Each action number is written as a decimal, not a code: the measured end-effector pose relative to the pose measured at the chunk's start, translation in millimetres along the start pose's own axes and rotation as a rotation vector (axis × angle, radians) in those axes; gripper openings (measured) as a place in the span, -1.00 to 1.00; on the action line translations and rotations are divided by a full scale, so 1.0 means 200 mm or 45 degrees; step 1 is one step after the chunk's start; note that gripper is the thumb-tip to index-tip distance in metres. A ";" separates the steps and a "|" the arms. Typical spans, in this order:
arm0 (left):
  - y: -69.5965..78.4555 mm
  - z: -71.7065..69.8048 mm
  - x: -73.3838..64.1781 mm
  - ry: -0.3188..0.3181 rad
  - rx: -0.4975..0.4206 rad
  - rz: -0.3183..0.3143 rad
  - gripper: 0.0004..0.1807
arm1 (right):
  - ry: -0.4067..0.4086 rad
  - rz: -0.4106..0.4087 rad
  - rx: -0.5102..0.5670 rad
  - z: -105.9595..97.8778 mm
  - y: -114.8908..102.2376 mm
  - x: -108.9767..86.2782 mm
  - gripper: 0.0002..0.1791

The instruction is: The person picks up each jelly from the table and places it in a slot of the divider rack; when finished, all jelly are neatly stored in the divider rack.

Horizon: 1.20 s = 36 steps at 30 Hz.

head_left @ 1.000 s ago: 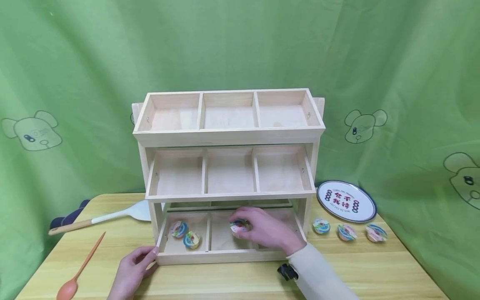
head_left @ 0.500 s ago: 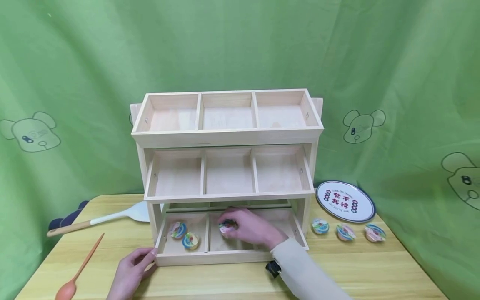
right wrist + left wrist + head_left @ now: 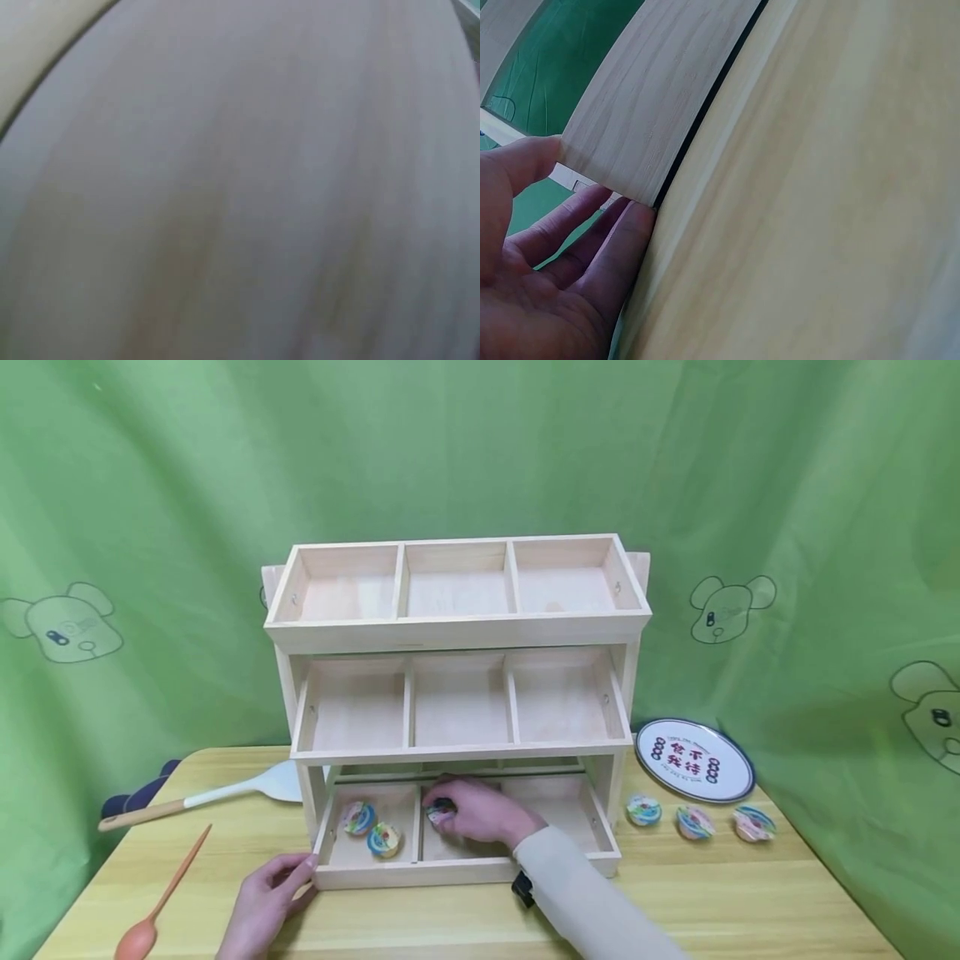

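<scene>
right hand (image 3: 483,814) pinching one cup (image 3: 439,812) in middle compartment of bottom tray (image 3: 465,873), left hand (image 3: 266,900) loosely spread, touching tray's corner, two cups (image 3: 384,841) in left compartment, three near one plate (image 3: 696,764)

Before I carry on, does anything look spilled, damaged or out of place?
The spatula has its handle poking past the left edge of the table, so it might get knocked. I see no spill or damage around the cups or shelf, though the right wrist view is blurred.
</scene>
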<state>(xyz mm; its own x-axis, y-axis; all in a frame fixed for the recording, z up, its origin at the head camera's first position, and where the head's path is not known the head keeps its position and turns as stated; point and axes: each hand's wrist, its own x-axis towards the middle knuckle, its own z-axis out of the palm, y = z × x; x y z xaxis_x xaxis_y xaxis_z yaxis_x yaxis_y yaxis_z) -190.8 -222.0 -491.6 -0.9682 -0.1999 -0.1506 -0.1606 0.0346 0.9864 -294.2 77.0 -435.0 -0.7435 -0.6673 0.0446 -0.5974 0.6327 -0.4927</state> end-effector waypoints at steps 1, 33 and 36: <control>0.00 0.00 0.00 -0.001 -0.003 -0.001 -0.58 | 0.002 0.006 -0.018 0.01 0.00 0.00 -0.62; 0.01 0.01 0.00 -0.013 0.019 -0.020 -0.56 | -0.007 -0.035 -0.036 -0.10 -0.04 -0.08 -0.55; 0.01 0.00 0.00 -0.013 0.023 -0.022 -0.58 | -0.011 -0.026 -0.024 -0.13 -0.04 -0.11 -0.53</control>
<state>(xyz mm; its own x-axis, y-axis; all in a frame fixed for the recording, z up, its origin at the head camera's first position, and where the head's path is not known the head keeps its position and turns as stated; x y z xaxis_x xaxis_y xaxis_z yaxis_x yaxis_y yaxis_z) -191.0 -221.0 -490.5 -0.9671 -0.1908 -0.1681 -0.1804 0.0489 0.9824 -280.2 96.0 -409.5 -0.7287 -0.6832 0.0470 -0.6177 0.6262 -0.4756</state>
